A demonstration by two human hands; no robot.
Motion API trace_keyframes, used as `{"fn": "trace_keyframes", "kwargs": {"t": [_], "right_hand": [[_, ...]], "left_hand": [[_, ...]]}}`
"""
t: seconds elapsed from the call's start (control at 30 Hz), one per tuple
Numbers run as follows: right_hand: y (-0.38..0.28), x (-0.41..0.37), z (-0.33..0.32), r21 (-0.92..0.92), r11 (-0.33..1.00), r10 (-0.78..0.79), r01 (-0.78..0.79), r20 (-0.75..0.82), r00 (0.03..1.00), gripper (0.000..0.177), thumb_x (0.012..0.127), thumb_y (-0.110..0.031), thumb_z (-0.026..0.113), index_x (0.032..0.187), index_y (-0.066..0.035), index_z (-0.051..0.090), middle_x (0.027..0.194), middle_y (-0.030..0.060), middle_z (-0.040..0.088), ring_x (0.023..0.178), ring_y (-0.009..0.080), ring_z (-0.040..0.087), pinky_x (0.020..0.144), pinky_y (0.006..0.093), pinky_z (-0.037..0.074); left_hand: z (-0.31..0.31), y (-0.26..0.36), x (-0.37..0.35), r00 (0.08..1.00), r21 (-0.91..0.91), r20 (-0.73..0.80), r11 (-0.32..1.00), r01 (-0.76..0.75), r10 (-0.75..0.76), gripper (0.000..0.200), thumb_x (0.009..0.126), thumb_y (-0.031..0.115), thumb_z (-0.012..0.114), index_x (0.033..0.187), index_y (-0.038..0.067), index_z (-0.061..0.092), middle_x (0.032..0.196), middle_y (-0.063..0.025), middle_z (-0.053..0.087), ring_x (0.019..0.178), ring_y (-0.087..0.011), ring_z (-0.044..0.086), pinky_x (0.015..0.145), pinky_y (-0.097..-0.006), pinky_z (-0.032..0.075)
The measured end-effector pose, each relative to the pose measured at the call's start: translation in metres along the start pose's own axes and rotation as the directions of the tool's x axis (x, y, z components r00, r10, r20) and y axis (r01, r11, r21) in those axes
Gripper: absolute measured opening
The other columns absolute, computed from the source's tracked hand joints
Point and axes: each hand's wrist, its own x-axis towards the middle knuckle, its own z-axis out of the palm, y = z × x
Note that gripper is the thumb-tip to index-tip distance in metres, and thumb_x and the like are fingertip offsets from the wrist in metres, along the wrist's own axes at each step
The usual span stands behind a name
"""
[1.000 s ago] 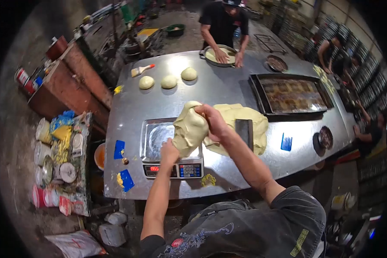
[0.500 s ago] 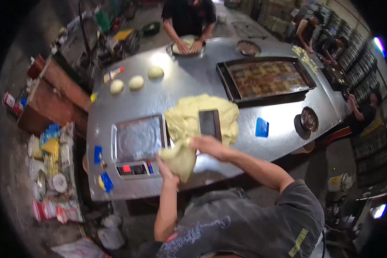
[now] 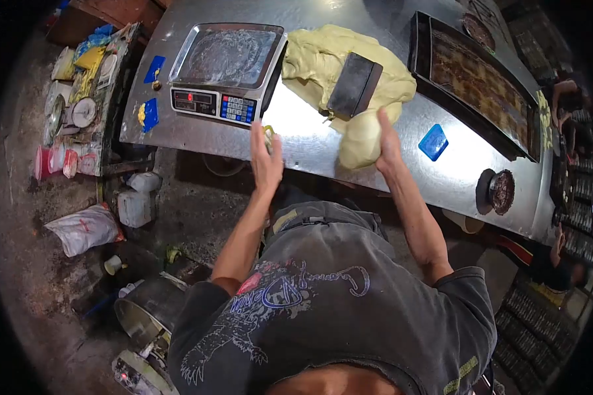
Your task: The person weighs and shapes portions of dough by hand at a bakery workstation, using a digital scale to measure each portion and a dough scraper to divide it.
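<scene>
My left hand (image 3: 267, 158) is raised at the table's front edge, just below the scale's keypad. Its fingers are apart, with a small yellowish bit near the fingertips. My right hand (image 3: 389, 141) is against the right side of a smooth dough lump (image 3: 360, 139), thumb and fingers round it. That lump touches the front of the large yellow dough mass (image 3: 323, 56). On the mass lies a dark flat scraper (image 3: 354, 84). Left of the dough stands a digital scale (image 3: 230, 56), its metal pan without dough and its red display lit.
A large baking tray (image 3: 435, 82) lies at the right. Blue scrapers (image 3: 434, 142) rest on the metal table (image 3: 296, 148) at both sides. A dark round dish (image 3: 501, 191) sits near the right edge. People are at the far right.
The view has tilted down and shifted. My hands have moved apart; the stretched dough between them is now a rounded lump at my right hand, and my left hand has come away from it.
</scene>
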Motion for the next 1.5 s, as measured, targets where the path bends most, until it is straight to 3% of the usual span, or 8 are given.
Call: {"fn": "trace_keyframes", "kwargs": {"t": [0.43,0.6,0.83,1.07,1.13,1.2,1.37,1.5], "right_hand": [[0.012,-0.025,-0.024,0.058,0.997,-0.037,0.044,-0.114,0.993,0.057,0.102,-0.049,0.053,0.129,0.002,0.056,0.118,0.0152,0.068,0.105,0.0274,0.068,0.093,0.0424,0.054],[0.03,-0.005,-0.031,0.271,0.959,-0.063,0.078,-0.063,0.996,0.056,0.104,-0.05,0.045,0.133,-0.002,0.054,0.126,0.0163,0.064,0.113,0.029,0.064,0.097,0.0441,0.052],[-0.036,-0.039,-0.033,0.277,0.892,-0.232,0.357,-0.398,0.888,0.049,0.106,-0.046,0.042,0.127,-0.004,0.056,0.122,0.0155,0.064,0.112,0.0323,0.062,0.096,0.0489,0.051],[-0.004,-0.049,-0.05,-0.937,0.047,-0.986,0.346,0.012,0.165,0.042,0.097,-0.041,0.061,0.108,0.0,0.059,0.09,0.014,0.063,0.089,0.0393,0.061,0.089,0.0516,0.043],[0.043,-0.037,-0.083,-0.905,-0.275,-0.851,0.325,0.386,0.356,0.043,0.094,-0.039,0.064,0.108,0.001,0.059,0.09,0.0189,0.063,0.092,0.0428,0.061,0.095,0.0504,0.04],[0.102,-0.001,-0.133,-0.944,-0.158,-0.513,0.288,0.328,0.793,0.045,0.097,-0.044,0.059,0.099,0.0,0.065,0.094,0.0203,0.066,0.1,0.0338,0.064,0.091,0.049,0.045],[-0.001,0.022,-0.123,-0.509,0.835,-0.439,0.208,-0.388,0.811,0.043,0.102,-0.044,0.047,0.103,-0.005,0.067,0.101,0.0251,0.067,0.081,0.0423,0.065,0.071,0.0487,0.049],[-0.036,-0.035,-0.073,-0.911,0.144,-0.914,0.386,0.027,0.404,0.037,0.1,-0.034,0.053,0.097,0.001,0.064,0.087,0.0231,0.063,0.072,0.0427,0.061,0.07,0.048,0.047]], "left_hand": [[0.055,-0.106,-0.003,0.949,0.545,0.31,0.807,-0.227,0.058,0.085,0.101,0.044,0.048,0.153,-0.013,0.012,0.16,-0.0351,0.01,0.15,-0.0486,0.006,0.121,-0.0566,0.006],[0.061,0.056,0.007,0.714,-0.369,0.373,0.801,-0.472,0.593,0.084,0.102,0.048,0.045,0.153,-0.011,0.015,0.161,-0.0323,0.014,0.15,-0.0456,0.013,0.121,-0.0541,0.01],[0.071,0.107,0.007,0.427,-0.408,0.529,0.661,-0.63,0.733,0.059,0.096,0.037,0.061,0.145,0.007,0.049,0.149,-0.0127,0.049,0.136,-0.0296,0.047,0.118,-0.0503,0.026],[0.068,0.033,0.016,0.678,-0.33,0.611,0.909,-0.253,0.41,0.014,0.092,0.016,0.068,0.096,0.002,0.071,0.092,-0.0111,0.07,0.08,-0.024,0.065,0.094,-0.0424,0.049],[0.053,0.042,0.032,0.808,-0.265,0.576,0.963,0.043,0.123,0.021,0.098,0.018,0.064,0.086,0.001,0.068,0.074,-0.0079,0.065,0.062,-0.0169,0.059,0.078,-0.0375,0.052],[0.046,0.034,0.045,0.842,-0.335,0.468,0.829,0.449,-0.267,0.038,0.105,0.028,0.053,0.08,0.002,0.063,0.068,-0.0025,0.061,0.054,-0.0097,0.05,0.067,-0.0258,0.049],[0.016,0.003,0.06,0.889,-0.525,0.393,0.737,0.427,-0.235,0.042,0.106,0.036,0.05,0.123,-0.001,0.059,0.081,-0.0062,0.064,0.067,-0.009,0.057,0.075,-0.0269,0.053],[0.011,0.033,0.044,0.859,-0.581,0.429,0.643,0.5,-0.28,0.041,0.106,0.023,0.047,0.143,0.005,0.045,0.129,-0.0131,0.057,0.09,-0.0159,0.064,0.089,-0.0334,0.054]]}}
